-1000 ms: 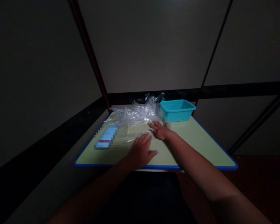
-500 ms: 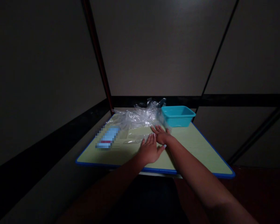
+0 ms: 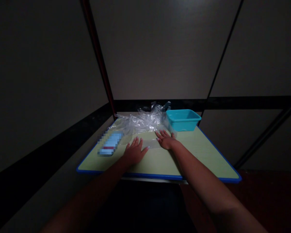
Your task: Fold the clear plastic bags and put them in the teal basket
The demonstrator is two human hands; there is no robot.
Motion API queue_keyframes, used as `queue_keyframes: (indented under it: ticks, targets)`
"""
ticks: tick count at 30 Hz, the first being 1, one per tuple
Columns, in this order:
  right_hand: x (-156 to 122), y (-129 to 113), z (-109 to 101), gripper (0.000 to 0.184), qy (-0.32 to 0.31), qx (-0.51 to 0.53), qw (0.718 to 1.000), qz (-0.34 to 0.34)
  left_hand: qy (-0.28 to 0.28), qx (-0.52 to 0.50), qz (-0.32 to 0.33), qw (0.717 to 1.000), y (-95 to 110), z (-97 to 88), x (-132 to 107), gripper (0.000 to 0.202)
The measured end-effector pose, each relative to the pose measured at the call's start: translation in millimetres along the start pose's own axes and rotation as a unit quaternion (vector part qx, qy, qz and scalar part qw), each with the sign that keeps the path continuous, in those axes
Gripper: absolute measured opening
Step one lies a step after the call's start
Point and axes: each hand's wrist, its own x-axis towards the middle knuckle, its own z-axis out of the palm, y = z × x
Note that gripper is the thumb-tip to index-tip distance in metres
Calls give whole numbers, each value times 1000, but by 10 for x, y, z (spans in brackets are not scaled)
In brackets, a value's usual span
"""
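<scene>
Both of my hands lie flat on a thin clear plastic sheet [image 3: 151, 142] spread on the pale green table [image 3: 203, 152]. My left hand [image 3: 134, 151] presses the sheet's left part with fingers stretched out. My right hand [image 3: 165, 139] rests palm down on its right end, fingers spread toward the far side. Neither hand grips anything.
A heap of crumpled clear plastic bags [image 3: 140, 120] lies at the table's far side. A turquoise plastic tub [image 3: 183, 119] stands at the far right. A blurred light-blue packet [image 3: 110, 143] lies at the left. The table has a blue rim; dark walls surround it.
My left hand has slid leftward along the plastic sheet, away from my right hand, which has stayed in place.
</scene>
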Motion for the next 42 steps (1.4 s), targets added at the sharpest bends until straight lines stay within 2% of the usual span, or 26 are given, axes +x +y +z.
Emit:
queue_keyframes:
  ticks: [4,7,12,15,17,20,23,26,28,31,33,34,36,39,42]
  targets:
    - [13,9,7,56,-4,1,1000,-3,21,20,-33,999,-101,-24,17,77]
    - [15,12,11,55,-9,2,1000,0,48,24,-16,998,5,-61,67,76]
    - [38,21,12,58,-12,-18,1000,-8,86,-11,87,992,452,-148,182,76]
    - [67,30,1,67,-48,-48,998,-2,65,-51,178,980,647,-146,274,78]
    - [68,35,-7,72,-61,-57,997,2,40,-77,210,974,665,-108,350,81]
    - [33,32,-12,66,-37,-52,998,-20,12,-101,217,971,539,-16,469,79]
    - [-7,6,-14,59,-18,-20,1000,-3,3,-119,209,971,330,63,562,77]
    - [-30,-24,-25,57,-7,-6,1000,11,10,-129,193,973,120,39,625,75]
    - [-45,-40,-41,57,0,-3,1000,10,48,-141,168,975,-15,-68,652,68]
    - [-79,-60,-73,59,36,-4,999,5,169,-166,124,963,-219,-328,675,38]
    - [-100,-70,-90,59,78,-13,997,4,215,-153,116,958,-345,-489,686,22]
    - [-108,-73,-95,59,90,-19,996,0,203,-145,119,961,-401,-544,692,18]
    - [-115,-75,-97,62,98,-23,995,-7,128,-126,148,972,-495,-589,703,15]
    - [-117,-70,-86,64,81,-13,996,-19,22,-104,170,980,-592,-537,717,15]
    - [-114,-60,-73,65,67,-1,998,-22,-31,-113,167,979,-649,-460,744,14]
